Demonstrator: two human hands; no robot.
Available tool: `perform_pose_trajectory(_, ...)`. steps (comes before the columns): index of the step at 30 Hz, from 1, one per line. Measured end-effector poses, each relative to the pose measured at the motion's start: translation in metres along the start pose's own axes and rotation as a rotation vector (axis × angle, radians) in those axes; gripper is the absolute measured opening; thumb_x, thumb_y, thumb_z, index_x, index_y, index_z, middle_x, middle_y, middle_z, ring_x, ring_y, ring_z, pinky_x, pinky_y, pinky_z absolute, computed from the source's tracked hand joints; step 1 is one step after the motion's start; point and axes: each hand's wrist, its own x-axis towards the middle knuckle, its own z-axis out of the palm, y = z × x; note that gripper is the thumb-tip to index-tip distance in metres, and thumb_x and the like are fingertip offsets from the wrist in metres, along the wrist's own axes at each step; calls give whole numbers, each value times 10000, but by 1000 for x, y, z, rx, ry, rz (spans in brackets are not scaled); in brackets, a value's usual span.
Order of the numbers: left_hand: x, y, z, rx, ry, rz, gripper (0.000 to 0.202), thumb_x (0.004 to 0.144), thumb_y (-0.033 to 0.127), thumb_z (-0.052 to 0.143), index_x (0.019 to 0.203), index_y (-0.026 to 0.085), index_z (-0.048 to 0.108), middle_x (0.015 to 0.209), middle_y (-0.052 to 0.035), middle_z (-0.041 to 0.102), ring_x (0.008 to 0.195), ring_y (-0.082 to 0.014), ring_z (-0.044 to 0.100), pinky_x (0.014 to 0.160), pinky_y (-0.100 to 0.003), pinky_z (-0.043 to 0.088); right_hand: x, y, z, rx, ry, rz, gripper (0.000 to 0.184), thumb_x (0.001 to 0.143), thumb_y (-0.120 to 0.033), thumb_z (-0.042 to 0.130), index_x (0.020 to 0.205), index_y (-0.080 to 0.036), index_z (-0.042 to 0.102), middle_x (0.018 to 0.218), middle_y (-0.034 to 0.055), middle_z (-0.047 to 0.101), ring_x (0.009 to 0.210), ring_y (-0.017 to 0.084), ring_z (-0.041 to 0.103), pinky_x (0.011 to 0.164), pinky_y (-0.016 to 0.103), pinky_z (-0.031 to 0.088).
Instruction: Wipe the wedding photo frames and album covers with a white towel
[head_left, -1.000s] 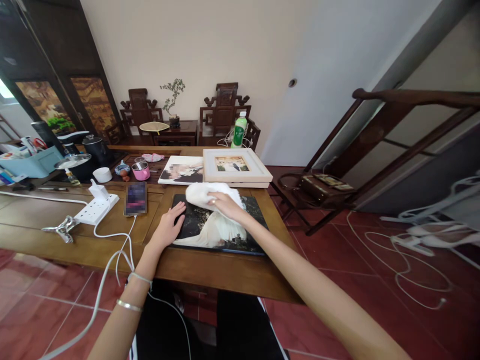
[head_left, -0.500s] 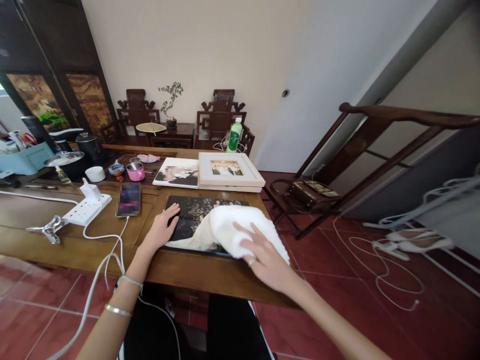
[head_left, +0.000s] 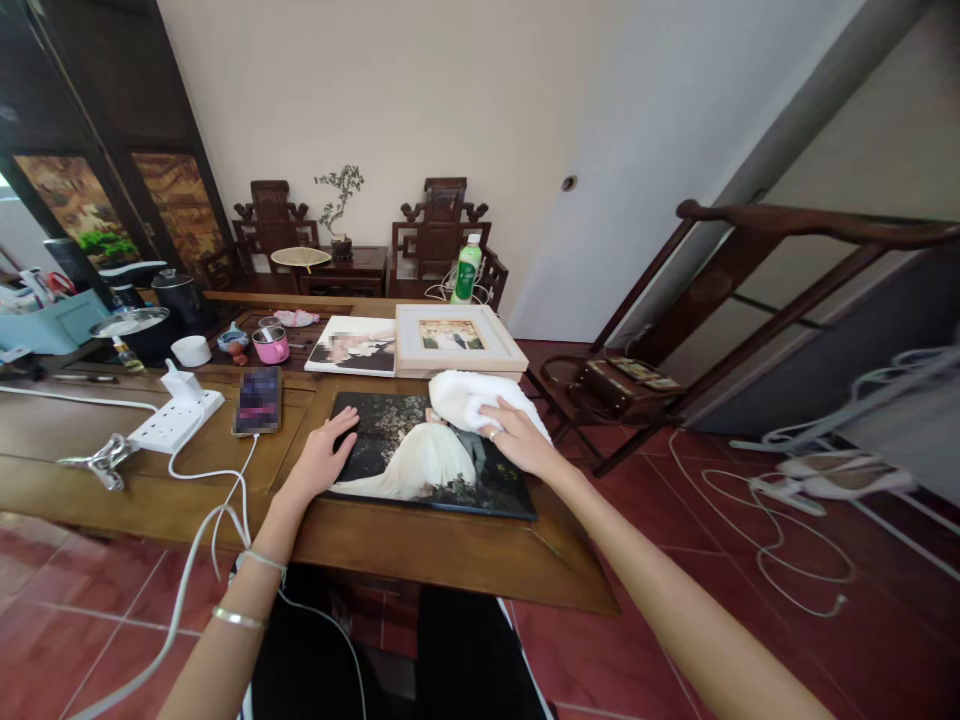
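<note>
A dark glossy photo print (head_left: pixel 390 440) of a figure in a white dress lies flat on the wooden table (head_left: pixel 420 545). My left hand (head_left: pixel 321 458) rests flat on the print's left edge, fingers spread. My right hand (head_left: pixel 517 438) presses a white cloth (head_left: pixel 469 396) onto the print's far right corner. Just behind stand a cream framed photo (head_left: pixel 454 340) and an unframed photo (head_left: pixel 354 345).
A phone (head_left: pixel 257 399) on a cable, a white power strip (head_left: pixel 176 418), a metal clip (head_left: pixel 105 458) and a pink cup (head_left: pixel 271 343) sit left of the print. A green bottle (head_left: pixel 466 270) stands behind. A dark wooden rack (head_left: pixel 757 290) and loose cables (head_left: pixel 780 540) occupy the tiled floor at right.
My right hand swept the cloth from the print's far middle to its near right corner, then back up to the far right corner. My left hand stayed put.
</note>
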Motion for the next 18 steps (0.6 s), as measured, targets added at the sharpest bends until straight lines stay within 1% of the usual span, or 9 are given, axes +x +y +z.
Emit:
perform_pose_trajectory(2,0,0,0,-2,2,-7,402,906,336,433,1205,139,615,1358,-130,538,1316,-230,447,1124,-437,315,6,3,2,6,21,-7,324,824,-205,421,1020,-208,679,1256,62,632,1324,315,404,1102,585,263)
perform_pose_trajectory(4,0,0,0,-2,4,-11,398,906,334,432,1202,142,618,1357,-128,539,1313,-232,452,1122,-441,318,-3,-1,3,-5,40,-78,310,807,-172,428,992,-226,671,1292,50,608,1318,286,418,1123,582,219)
perform_pose_trajectory(6,1,0,0,-3,7,-11,397,904,329,432,1196,137,621,1352,-132,544,1308,-238,459,1119,-449,321,-27,-12,5,-34,53,-183,278,782,-134,434,926,-216,658,1335,76,571,1324,265,414,1134,571,200)
perform_pose_trajectory(9,1,0,1,0,16,-6,396,902,318,430,1191,131,624,1345,-136,549,1301,-237,468,1116,-444,329,-79,-35,5,-83,30,-299,206,750,-97,440,804,-192,614,1414,147,477,1343,267,384,1136,564,204)
perform_pose_trajectory(10,1,0,2,4,19,-3,393,902,315,428,1191,133,625,1344,-134,550,1300,-233,470,1115,-439,330,-96,-43,3,-91,5,-335,189,732,-85,445,769,-191,596,1432,159,450,1353,271,367,1140,568,187)
perform_pose_trajectory(13,0,-1,2,23,12,11,393,908,312,417,1199,141,618,1354,-129,542,1309,-229,457,1118,-439,323,-135,-61,-2,-83,-85,-433,162,700,-70,453,719,-199,550,1464,144,406,1383,276,309,1149,572,149)
perform_pose_trajectory(15,0,-2,2,31,-4,20,396,912,312,409,1205,139,612,1365,-133,530,1321,-235,441,1120,-456,312,-143,-63,-7,-68,-125,-461,153,703,-74,457,712,-202,541,1468,129,403,1379,278,318,1153,572,130)
perform_pose_trajectory(16,0,-3,2,32,-13,24,397,913,313,407,1206,138,610,1368,-136,526,1325,-239,435,1121,-464,307,-141,-61,-9,-62,-131,-457,149,712,-81,459,718,-201,546,1468,126,403,1370,280,334,1155,572,125)
perform_pose_trajectory(18,0,-4,1,26,-23,34,392,915,317,409,1203,143,610,1368,-137,527,1327,-241,433,1122,-473,300,-126,-50,-11,-55,-117,-410,147,740,-101,456,741,-199,567,1464,125,410,1356,287,359,1154,572,132)
